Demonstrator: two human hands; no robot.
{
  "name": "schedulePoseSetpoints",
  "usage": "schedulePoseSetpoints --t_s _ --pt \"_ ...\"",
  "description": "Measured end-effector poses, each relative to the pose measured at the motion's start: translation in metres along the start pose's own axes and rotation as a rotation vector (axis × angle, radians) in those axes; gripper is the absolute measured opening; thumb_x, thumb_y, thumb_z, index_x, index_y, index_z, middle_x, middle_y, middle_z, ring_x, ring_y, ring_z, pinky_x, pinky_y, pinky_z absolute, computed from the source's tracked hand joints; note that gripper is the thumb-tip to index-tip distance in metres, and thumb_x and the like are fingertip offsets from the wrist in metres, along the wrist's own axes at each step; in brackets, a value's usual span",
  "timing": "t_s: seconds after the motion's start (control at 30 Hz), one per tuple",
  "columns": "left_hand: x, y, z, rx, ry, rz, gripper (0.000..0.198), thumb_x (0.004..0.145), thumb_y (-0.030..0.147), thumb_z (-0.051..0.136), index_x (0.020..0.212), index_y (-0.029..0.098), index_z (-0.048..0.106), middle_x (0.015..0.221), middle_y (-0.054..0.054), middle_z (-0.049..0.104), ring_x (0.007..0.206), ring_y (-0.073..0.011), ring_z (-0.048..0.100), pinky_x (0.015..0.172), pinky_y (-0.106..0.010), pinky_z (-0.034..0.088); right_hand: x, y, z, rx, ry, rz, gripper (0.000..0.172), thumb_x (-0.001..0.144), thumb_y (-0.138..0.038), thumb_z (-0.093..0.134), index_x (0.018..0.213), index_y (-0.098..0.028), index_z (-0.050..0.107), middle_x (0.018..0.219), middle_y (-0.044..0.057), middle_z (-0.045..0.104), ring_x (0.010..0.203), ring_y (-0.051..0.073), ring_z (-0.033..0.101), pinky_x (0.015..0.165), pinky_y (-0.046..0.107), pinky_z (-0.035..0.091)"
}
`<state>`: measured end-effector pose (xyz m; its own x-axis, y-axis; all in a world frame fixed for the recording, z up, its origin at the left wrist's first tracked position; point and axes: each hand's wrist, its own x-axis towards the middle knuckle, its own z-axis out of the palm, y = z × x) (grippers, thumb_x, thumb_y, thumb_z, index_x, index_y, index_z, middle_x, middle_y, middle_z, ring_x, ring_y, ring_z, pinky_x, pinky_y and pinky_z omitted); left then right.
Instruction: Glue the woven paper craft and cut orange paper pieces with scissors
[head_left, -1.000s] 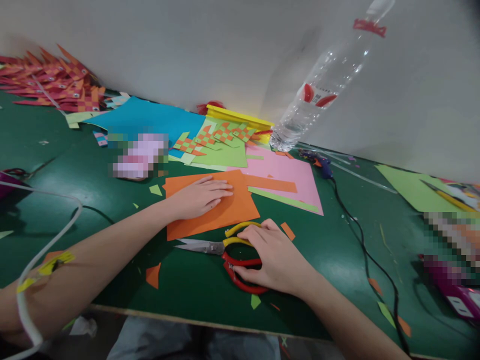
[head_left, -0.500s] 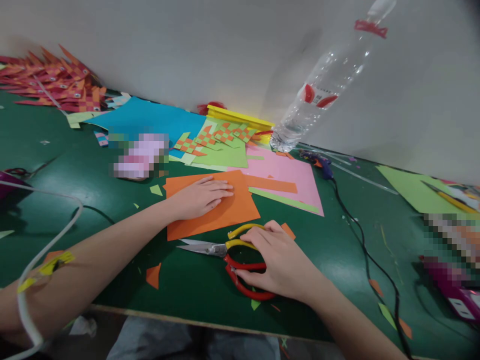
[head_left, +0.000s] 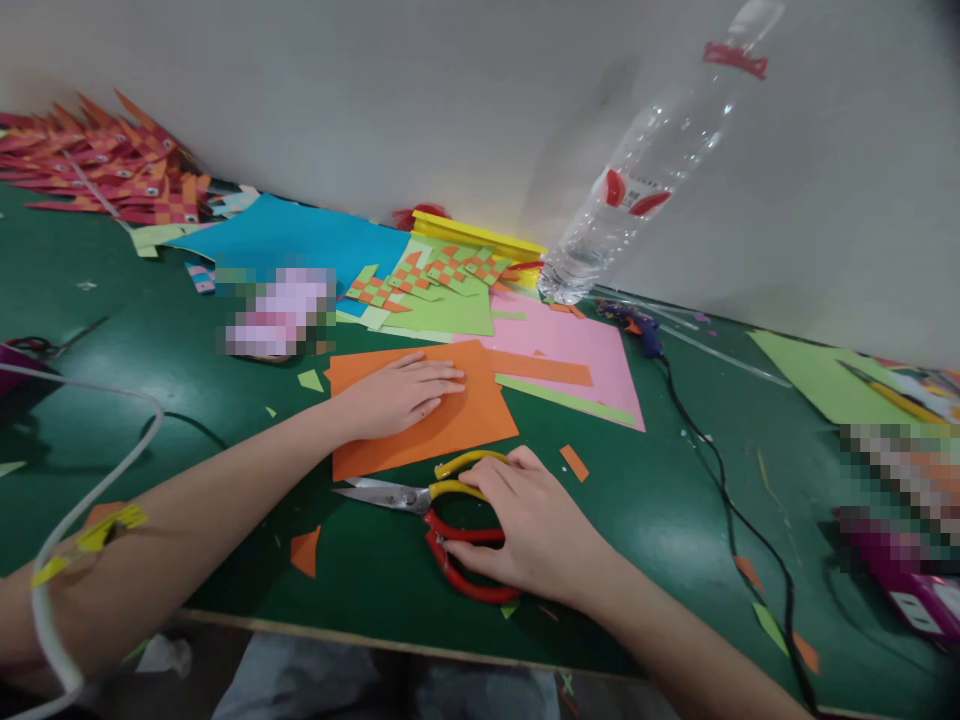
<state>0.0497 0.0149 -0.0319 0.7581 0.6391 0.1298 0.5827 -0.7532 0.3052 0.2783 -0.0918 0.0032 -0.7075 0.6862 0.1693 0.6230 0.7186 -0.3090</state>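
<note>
My left hand (head_left: pixel 401 395) lies flat on an orange sheet of paper (head_left: pixel 469 420), its fingers stretched toward the right. My right hand (head_left: pixel 544 530) is closed around the handles of a pair of scissors (head_left: pixel 412 499) with yellow and red grips. The blades point left, slightly parted, just below the paper's lower edge. Nothing is between them. An orange strip (head_left: pixel 544 367) and a green strip rest on a pink sheet (head_left: pixel 607 350) behind the paper. A small orange scrap (head_left: pixel 574 463) lies beyond my right hand.
Woven paper fish (head_left: pixel 450 268) lie near a blue sheet (head_left: pixel 307 230). A plastic bottle (head_left: pixel 637 170) leans against the wall. A glue gun (head_left: pixel 634 325) trails a black cord along the right. Red-orange woven pieces (head_left: pixel 112 165) are piled back left; a white cable (head_left: pixel 97 500) crosses my left forearm.
My right hand has slid the scissors left along the table, uncovering more of the small orange scrap. My left hand stays on the orange paper.
</note>
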Motion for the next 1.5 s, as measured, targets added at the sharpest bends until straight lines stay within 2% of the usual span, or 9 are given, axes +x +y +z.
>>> schedulePoseSetpoints --t_s 0.33,0.53,0.73,0.83,1.0,1.13,1.23,1.33,1.5 --pt "0.0 0.0 0.0 -0.009 0.013 0.012 0.042 0.1 0.024 0.027 0.138 0.023 0.046 0.148 -0.001 0.044 0.139 -0.0139 0.033 0.119 -0.035 0.011 0.002 0.001 0.002 -0.078 0.025 -0.14 0.036 0.081 -0.043 0.062 0.099 -0.012 0.061 0.087 0.009 0.068 0.073 0.021 0.057 0.073 0.035 0.039" --pt "0.0 -0.001 0.001 -0.044 0.022 0.021 0.041 0.099 0.023 0.03 0.136 0.023 0.048 0.147 -0.001 0.045 0.139 -0.0155 0.035 0.119 -0.039 0.014 0.0 0.003 0.001 -0.004 0.003 -0.137 0.039 0.078 -0.044 0.066 0.101 -0.013 0.061 0.088 0.007 0.068 0.075 0.02 0.059 0.075 0.035 0.039" --pt "-0.004 -0.004 -0.004 -0.227 0.267 -0.084 0.038 0.099 0.022 0.03 0.133 0.02 0.047 0.143 -0.009 0.047 0.132 -0.0175 0.043 0.11 -0.037 0.036 -0.006 0.031 -0.02 -0.005 0.209 -0.112 0.04 0.074 -0.04 0.067 0.105 -0.018 0.057 0.093 0.007 0.07 0.078 0.02 0.062 0.081 0.037 0.04" --pt "-0.006 -0.003 -0.009 -0.223 0.343 -0.119 0.035 0.098 0.021 0.03 0.125 0.018 0.051 0.132 -0.011 0.054 0.124 -0.0184 0.051 0.103 -0.037 0.043 -0.011 0.059 -0.033 -0.174 0.392 0.025 0.039 0.073 -0.039 0.066 0.106 -0.02 0.056 0.093 0.007 0.07 0.082 0.023 0.063 0.078 0.036 0.04" --pt "-0.009 0.009 -0.01 0.027 0.27 -0.12 0.036 0.097 0.023 0.03 0.126 0.015 0.051 0.129 -0.012 0.058 0.12 -0.0234 0.053 0.102 -0.041 0.043 -0.021 0.114 -0.035 -0.392 0.629 0.526 0.043 0.077 -0.049 0.063 0.107 -0.019 0.056 0.097 0.01 0.071 0.078 0.023 0.064 0.082 0.039 0.038" --pt "-0.011 0.022 -0.007 0.161 0.12 -0.054 0.047 0.098 0.04 0.037 0.137 0.016 0.044 0.137 -0.011 0.053 0.127 -0.0264 0.048 0.109 -0.044 0.034 -0.028 0.145 -0.028 -0.418 0.538 0.766 0.045 0.077 -0.056 0.058 0.101 -0.018 0.058 0.1 0.012 0.071 0.084 0.027 0.064 0.085 0.042 0.034" --pt "-0.013 0.028 -0.006 0.201 0.047 -0.062 0.069 0.092 0.06 0.042 0.146 0.017 0.031 0.148 -0.012 0.041 0.135 -0.03 0.038 0.112 -0.046 0.029 -0.029 0.148 -0.027 -0.436 0.477 0.841 0.047 0.079 -0.056 0.055 0.103 -0.016 0.059 0.096 0.013 0.071 0.084 0.028 0.064 0.085 0.044 0.034" --pt "-0.014 0.025 -0.007 0.208 0.051 -0.104 0.069 0.095 0.062 0.031 0.147 0.017 0.029 0.149 -0.013 0.04 0.137 -0.0298 0.036 0.113 -0.046 0.027 -0.024 0.132 -0.029 -0.536 0.495 0.767 0.043 0.083 -0.047 0.054 0.11 -0.014 0.057 0.102 0.015 0.069 0.092 0.031 0.062 0.086 0.045 0.035" --pt "-0.014 0.014 -0.003 0.2 0.087 -0.175 0.064 0.098 0.056 0.021 0.144 0.013 0.033 0.147 -0.015 0.043 0.137 -0.029 0.037 0.112 -0.046 0.03 -0.011 0.096 -0.025 -0.484 0.508 0.385 0.04 0.088 -0.039 0.05 0.122 -0.016 0.052 0.121 0.015 0.063 0.112 0.031 0.056 0.097 0.048 0.035"
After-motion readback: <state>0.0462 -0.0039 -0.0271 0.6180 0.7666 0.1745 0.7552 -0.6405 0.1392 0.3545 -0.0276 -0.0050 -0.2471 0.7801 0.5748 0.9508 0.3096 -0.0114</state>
